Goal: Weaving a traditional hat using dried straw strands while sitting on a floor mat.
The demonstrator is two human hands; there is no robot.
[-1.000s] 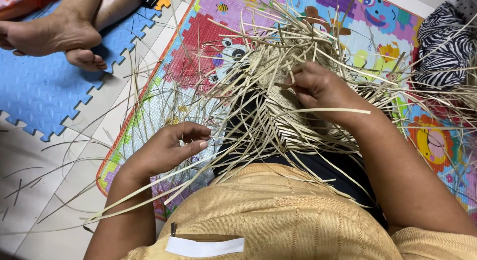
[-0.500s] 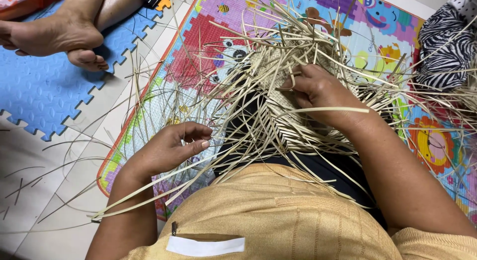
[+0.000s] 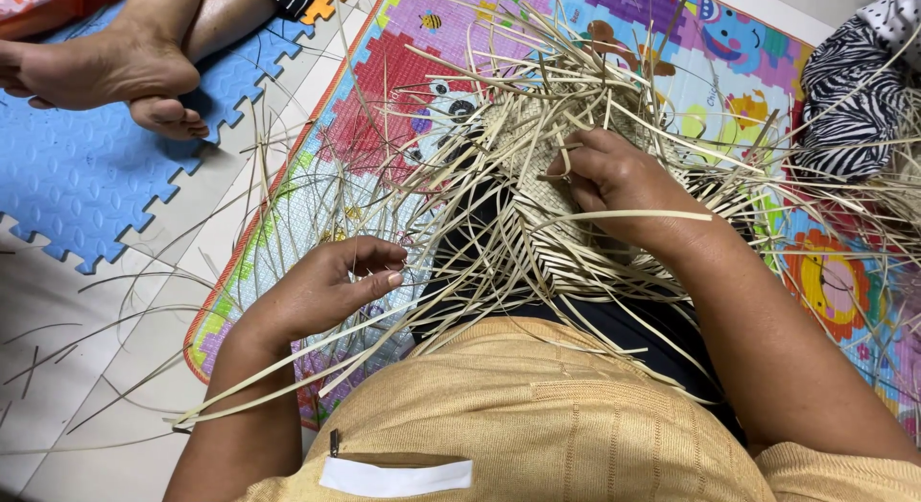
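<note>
A half-woven mat of pale dry leaf strips (image 3: 537, 190) lies over my lap, with several loose strips fanning out on all sides. My right hand (image 3: 614, 181) rests on the woven part and pinches a strip at its fingertips. To the left, my left hand (image 3: 326, 286) is curled with thumb and fingers closed on thin strips that run down past my wrist.
A colourful cartoon play mat (image 3: 384, 90) covers the floor under the weaving. Another person's bare feet (image 3: 115, 70) rest on blue foam tiles (image 3: 67, 186) at the upper left. A zebra-patterned cloth (image 3: 854, 99) lies at the upper right. Stray strips litter the pale floor (image 3: 67, 368).
My left hand has closed a little more on the thin strips. My right hand shifted slightly on the woven part, bending a strip at its fingertips.
</note>
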